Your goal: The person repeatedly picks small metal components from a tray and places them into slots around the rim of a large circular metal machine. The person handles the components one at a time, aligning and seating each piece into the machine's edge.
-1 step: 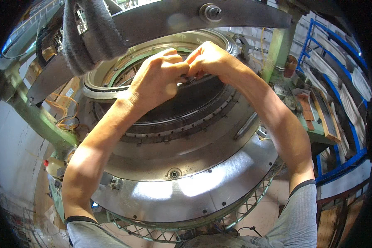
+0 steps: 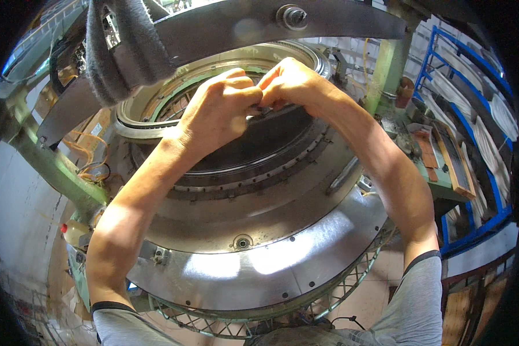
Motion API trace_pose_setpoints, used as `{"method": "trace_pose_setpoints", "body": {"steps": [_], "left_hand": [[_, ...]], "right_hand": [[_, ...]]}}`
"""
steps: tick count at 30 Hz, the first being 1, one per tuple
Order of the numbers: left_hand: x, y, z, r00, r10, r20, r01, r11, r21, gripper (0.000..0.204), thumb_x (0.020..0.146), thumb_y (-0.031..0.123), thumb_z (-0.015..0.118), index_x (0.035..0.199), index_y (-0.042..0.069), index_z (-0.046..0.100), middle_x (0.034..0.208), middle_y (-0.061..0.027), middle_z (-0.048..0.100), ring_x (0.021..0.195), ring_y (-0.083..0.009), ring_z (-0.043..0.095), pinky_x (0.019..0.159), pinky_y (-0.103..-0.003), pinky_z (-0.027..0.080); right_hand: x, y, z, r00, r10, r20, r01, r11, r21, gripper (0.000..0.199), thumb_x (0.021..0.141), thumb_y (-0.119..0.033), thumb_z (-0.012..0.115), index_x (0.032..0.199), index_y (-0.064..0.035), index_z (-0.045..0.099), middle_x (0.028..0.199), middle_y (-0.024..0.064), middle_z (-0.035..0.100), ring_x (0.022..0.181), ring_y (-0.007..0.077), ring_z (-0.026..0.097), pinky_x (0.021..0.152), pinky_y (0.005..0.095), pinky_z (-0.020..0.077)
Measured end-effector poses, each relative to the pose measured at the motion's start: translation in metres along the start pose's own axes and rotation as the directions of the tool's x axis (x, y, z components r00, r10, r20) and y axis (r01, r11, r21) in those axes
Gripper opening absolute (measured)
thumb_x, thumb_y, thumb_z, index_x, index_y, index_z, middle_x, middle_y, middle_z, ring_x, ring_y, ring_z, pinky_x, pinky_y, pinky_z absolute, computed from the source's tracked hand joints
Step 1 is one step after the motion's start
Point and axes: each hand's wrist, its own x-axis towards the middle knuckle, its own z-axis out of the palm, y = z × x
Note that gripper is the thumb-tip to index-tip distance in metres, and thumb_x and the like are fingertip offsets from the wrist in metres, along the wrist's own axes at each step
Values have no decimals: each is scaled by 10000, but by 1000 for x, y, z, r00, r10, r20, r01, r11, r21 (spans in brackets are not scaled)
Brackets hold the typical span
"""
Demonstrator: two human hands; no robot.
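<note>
Silver machine ring [image 2: 259, 271], blue rack [image 2: 444, 52]

**A:** Any packaging in sight?

**B:** One piece. A small pale-yellow plastic bottle with a red cap [image 2: 69, 232] stands low on the left. It is just beside the foot of the green-painted metal frame post [image 2: 52, 167] and left of the large round grey metal machine [image 2: 242, 271]. Whether the bottle carries a sticker is too small to tell.

**A:** Labels, then?

**B:** Possibly one. A small pale rectangular tag [image 2: 97, 129] sits higher on the left, near the thin orange cables [image 2: 89, 155], between that post and the machine's rim. It could be a label or a bare plate; I can't tell.

**A:** Signs or screens?

**B:** None visible.
</note>
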Motion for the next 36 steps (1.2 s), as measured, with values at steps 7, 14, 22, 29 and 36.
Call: {"method": "trace_pose_setpoints", "body": {"steps": [7,14,22,29,36], "left_hand": [[-1,2,-4,1000,-14,24,13,1000,28,204,726,-6,762,915,20,691,846,-97,640,899,-316,632,810,-427,548],[2,4,-3,1000,-18,20,17,999,38,169,732,5,766,876,9,677,832,-100,631,899,-308,636,810,-420,549],[3,5,-5,999,-19,37,17,999,42,157,733,22,754,857,-2,660,839,-105,633,885,-308,631,808,-416,542],[8,2,1,999,-11,50,11,1000,9,150,747,11,735,878,4,663,834,-108,631,895,-316,633,815,-426,530],[11,2,8,1000,1,26,-1,1000,-7,151,726,-7,717,852,-2,634,817,-115,616,876,-321,621,809,-426,519]], "right_hand": [[-1,-5,-9,995,-2,98,5,999,-35,250,742,-67,772,964,38,818,771,64,732,694,124,640,659,273,521],[5,-4,-9,994,-11,104,21,996,-91,238,763,-82,764,965,35,813,807,77,742,713,135,663,688,279,541],[4,-1,-8,997,-13,79,16,999,-48,236,754,-62,783,965,40,809,836,92,754,719,141,680,692,280,563],[7,1,-14,997,14,75,-6,995,-100,228,743,-41,772,954,38,810,816,91,750,709,152,690,685,280,572],[7,5,-19,998,-1,62,7,997,-82,248,733,-40,775,965,40,806,827,112,756,711,165,702,692,289,592]]}}
